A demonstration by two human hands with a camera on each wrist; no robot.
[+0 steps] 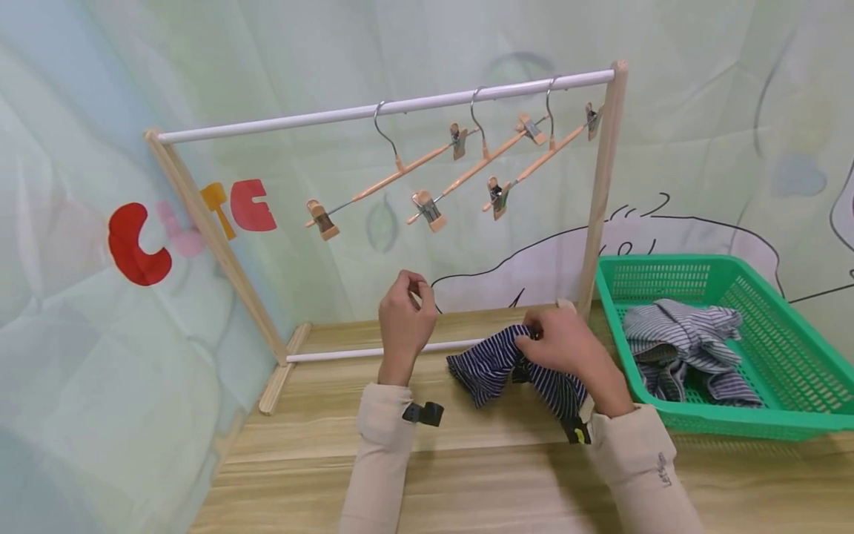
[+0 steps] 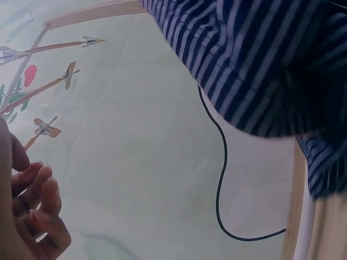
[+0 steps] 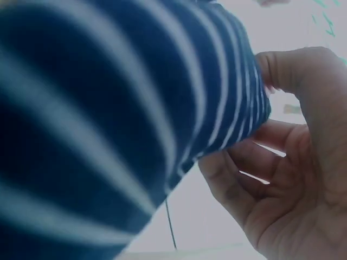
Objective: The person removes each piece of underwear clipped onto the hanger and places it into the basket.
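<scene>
My right hand [image 1: 563,343] pinches a small navy garment [image 1: 485,365] with white stripes between thumb and fingers. The cloth hangs in folds just above the table, so I cannot tell its exact kind. In the right wrist view the pinched edge of the striped cloth [image 3: 179,97] is close to the camera. To the left, my raised left hand [image 1: 405,315] has loosely curled fingers and holds nothing. Above the hands, clip hangers, one of them the left hanger [image 1: 400,172], hang by metal hooks from the rack's white rod [image 1: 280,122].
A green plastic basket [image 1: 747,419] stands on the right, with grey-striped clothes [image 1: 687,334] inside. The wooden rack's right post [image 1: 603,193] rises just behind my right hand. Its low white crossbar [image 1: 347,354] runs above the wooden table [image 1: 300,460]. A printed cloth backdrop hangs behind.
</scene>
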